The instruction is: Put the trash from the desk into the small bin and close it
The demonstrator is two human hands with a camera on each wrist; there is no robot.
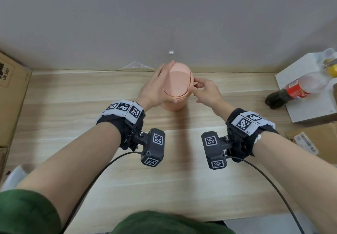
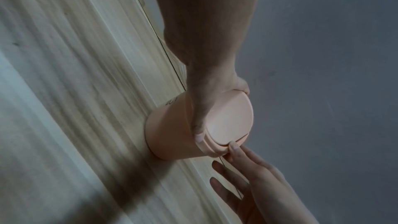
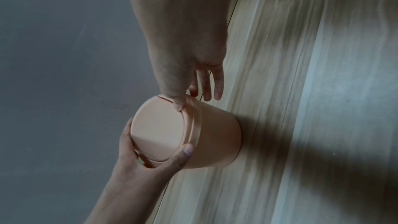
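Note:
A small pink bin [image 1: 174, 106] stands on the wooden desk [image 1: 182, 170] close to the back wall, with its round lid [image 1: 179, 82] on top. My left hand [image 1: 156, 87] wraps the lid ring from the left, fingers over the far edge and thumb on the near rim. In the left wrist view this hand [image 2: 206, 105] covers the bin's [image 2: 172, 125] top edge. My right hand [image 1: 206, 91] is at the right rim. Its thumb [image 3: 180, 105] presses on the lid ring while the other fingers [image 3: 217, 84] stay straight beside the bin [image 3: 215, 139].
A cardboard box [image 1: 11, 91] lines the left edge. At the right a cola bottle [image 1: 299, 89] lies on a white box [image 1: 310, 111], with another carton [image 1: 321, 142] nearer. Clear plastic film [image 1: 136, 66] sits against the wall behind the bin. A white object [image 1: 12, 177] shows at lower left.

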